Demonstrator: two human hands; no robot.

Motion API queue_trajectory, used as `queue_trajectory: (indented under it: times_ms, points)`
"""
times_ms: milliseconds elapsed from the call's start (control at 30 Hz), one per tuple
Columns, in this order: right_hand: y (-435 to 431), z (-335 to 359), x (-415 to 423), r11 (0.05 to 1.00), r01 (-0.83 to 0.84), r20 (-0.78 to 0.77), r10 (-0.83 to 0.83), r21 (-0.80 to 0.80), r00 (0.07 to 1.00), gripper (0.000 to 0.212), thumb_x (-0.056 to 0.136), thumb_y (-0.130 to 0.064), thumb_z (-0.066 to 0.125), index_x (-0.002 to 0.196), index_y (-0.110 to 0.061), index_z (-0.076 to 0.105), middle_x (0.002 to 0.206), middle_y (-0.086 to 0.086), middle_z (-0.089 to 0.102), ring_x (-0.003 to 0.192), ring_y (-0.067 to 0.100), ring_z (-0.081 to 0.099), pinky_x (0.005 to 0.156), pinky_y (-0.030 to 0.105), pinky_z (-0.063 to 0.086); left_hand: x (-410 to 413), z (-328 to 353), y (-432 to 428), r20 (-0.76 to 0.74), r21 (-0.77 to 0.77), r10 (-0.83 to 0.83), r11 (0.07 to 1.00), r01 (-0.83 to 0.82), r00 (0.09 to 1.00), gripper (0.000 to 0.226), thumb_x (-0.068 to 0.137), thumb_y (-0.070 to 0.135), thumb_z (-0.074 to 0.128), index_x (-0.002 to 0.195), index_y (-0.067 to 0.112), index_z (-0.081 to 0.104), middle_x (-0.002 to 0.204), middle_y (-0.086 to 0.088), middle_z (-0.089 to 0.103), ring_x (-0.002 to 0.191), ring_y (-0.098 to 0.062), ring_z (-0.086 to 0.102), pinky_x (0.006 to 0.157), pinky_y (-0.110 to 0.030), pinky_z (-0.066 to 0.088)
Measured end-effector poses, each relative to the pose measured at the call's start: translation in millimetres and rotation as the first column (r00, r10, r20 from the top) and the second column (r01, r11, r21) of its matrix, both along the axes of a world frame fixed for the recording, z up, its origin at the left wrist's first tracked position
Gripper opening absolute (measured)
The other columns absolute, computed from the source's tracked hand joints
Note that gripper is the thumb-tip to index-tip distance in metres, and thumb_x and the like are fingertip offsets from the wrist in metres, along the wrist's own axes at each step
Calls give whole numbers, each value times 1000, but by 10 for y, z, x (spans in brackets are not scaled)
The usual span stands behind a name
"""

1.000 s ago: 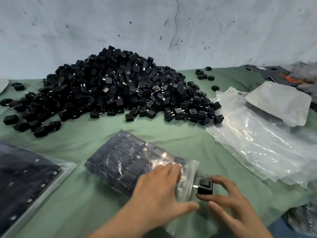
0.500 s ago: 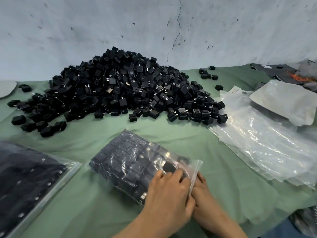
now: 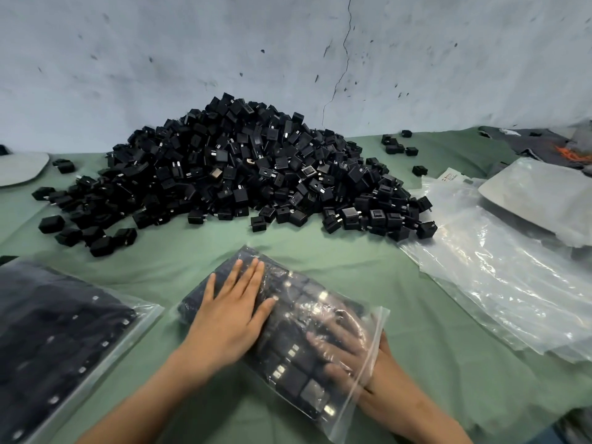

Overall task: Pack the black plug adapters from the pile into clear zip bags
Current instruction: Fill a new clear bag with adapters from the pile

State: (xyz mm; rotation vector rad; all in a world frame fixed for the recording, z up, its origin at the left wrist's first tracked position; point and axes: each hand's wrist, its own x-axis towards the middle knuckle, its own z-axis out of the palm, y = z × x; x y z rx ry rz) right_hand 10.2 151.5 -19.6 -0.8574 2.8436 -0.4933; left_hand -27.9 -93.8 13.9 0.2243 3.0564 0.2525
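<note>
On the green-covered desk (image 3: 320,248), the clear zip bag (image 3: 298,357) being filled lies at 6 o'clock in the view. It sits slantwise, its closed end toward 11 o'clock and its open mouth toward 4 o'clock. Rows of black plug adapters show through the plastic, packed flat side by side. The left hand (image 3: 230,315) lies palm down on top of the bag's far half, fingers straight and together, pressing the plastic and gripping nothing. The right hand (image 3: 358,357) reaches in through the mouth from 4 o'clock. Its fingers, seen through the film, are spread flat over the adapters inside, and its wrist is outside the bag; it does not seem to clasp anything. The pile of loose adapters (image 3: 250,174) rises at 12 o'clock against the pale wall (image 3: 192,59), apart from the bag, with strays trailing toward 9 o'clock. A few more adapters (image 3: 395,145) lie at 1 o'clock. A stack of empty clear bags (image 3: 499,277) lies at 3 o'clock, with a grey-white pouch (image 3: 538,200) on its far end. Another bag full of adapters (image 3: 54,341) lies at 8 o'clock, just beside the one in hand.
</note>
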Motion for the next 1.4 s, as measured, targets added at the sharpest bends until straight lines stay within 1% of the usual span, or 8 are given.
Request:
queue_trajectory:
  times_ms: [267,367,500,733,1067,1233,1333,1400]
  points:
    - [-131,-43,-34,996,57,-7,-57,-69,998,93,77,-78,-11,149,-21,5,156,-3,-10,143,8,-17,119,42,0,-51,-121,-36,4,-38,-32,999,32,999,54,96,57,1,141,42,-26,153,24,-24,140,-5,-26,116,-43,-18]
    - [-188,19,-30,963,118,-72,-139,-243,988,61,93,-65,17,135,-28,39,149,12,37,141,22,31,113,55,25,-43,-128,-32,-13,-36,-32,999,31,999,54,96,57,2,141,42,-25,153,24,-23,141,-5,-25,117,-44,-17]
    - [-161,-23,-49,937,44,82,-17,-346,997,38,90,-69,29,128,-72,23,151,-18,24,144,12,19,117,52,14,-41,-138,-28,-22,-44,-30,999,29,999,54,96,57,2,141,42,-25,152,23,-24,140,-5,-26,116,-44,-18]
    - [-190,-101,-145,881,-15,-130,-53,-474,990,46,97,-53,38,135,-67,17,152,-28,21,144,13,21,116,55,15,-44,-148,-23,-23,-60,-27,998,26,999,55,95,58,0,141,41,-26,152,23,-25,141,-6,-26,117,-44,-17]
    - [-326,-201,-185,987,90,-208,-62,130,976,45,102,-53,12,147,-45,10,150,-13,29,141,22,22,109,57,-8,-61,-173,-32,19,-80,-32,996,33,999,55,93,58,-4,140,42,-29,151,22,-28,140,-7,-28,117,-47,-15]
    - [-273,-58,-111,998,59,-161,-55,17,985,49,95,-60,-5,143,-49,-8,152,-23,-11,141,11,-23,106,40,-34,-79,-85,-29,86,-69,-40,997,46,995,57,98,56,6,144,40,-24,155,19,-23,141,-7,-25,117,-47,-17]
    - [20,-18,102,988,47,-129,-67,-150,989,48,99,-47,23,146,-38,24,156,-15,9,147,13,-4,118,35,-11,-95,54,27,73,-27,-55,998,57,996,60,100,55,19,153,38,-4,160,16,-7,146,-9,-15,115,-45,-17]
    - [195,-31,287,873,198,-165,-297,-445,941,31,94,-20,52,122,-21,65,141,4,50,134,21,42,112,24,27,-131,173,206,19,129,-138,982,134,990,57,100,53,28,152,37,13,160,14,10,147,-6,-1,118,-39,-8]
